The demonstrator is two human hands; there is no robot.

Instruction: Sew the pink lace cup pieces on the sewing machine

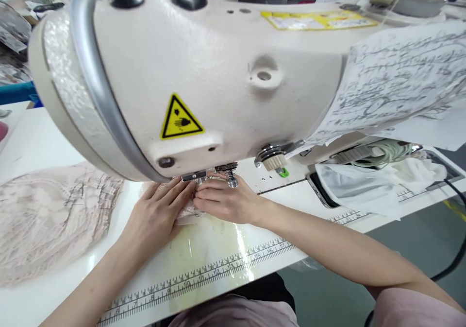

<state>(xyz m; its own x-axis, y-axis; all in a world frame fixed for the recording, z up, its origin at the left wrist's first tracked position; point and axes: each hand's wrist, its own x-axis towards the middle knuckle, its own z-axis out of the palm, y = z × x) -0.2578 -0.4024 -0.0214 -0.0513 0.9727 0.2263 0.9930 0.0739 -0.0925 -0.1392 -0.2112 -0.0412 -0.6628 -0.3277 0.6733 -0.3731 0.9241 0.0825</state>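
Note:
A large cream sewing machine head (pixel 189 74) fills the upper view, with a yellow hand-warning sticker (pixel 180 118) on its face. Under its presser foot (pixel 198 176) lies a small piece of pale pink lace fabric (pixel 187 215). My left hand (pixel 156 213) lies flat on that fabric, fingers stretched toward the foot. My right hand (pixel 225 198) rests beside it, fingers together and pressing the fabric just right of the needle area. The fingertips of both hands nearly meet under the machine head.
A pile of pink lace pieces (pixel 47 220) lies on the white table (pixel 43 137) at the left. A printed ruler strip (pixel 204 273) runs along the table's front edge. White cloth and patterned lace (pixel 396 74) sit at the right, with cables behind.

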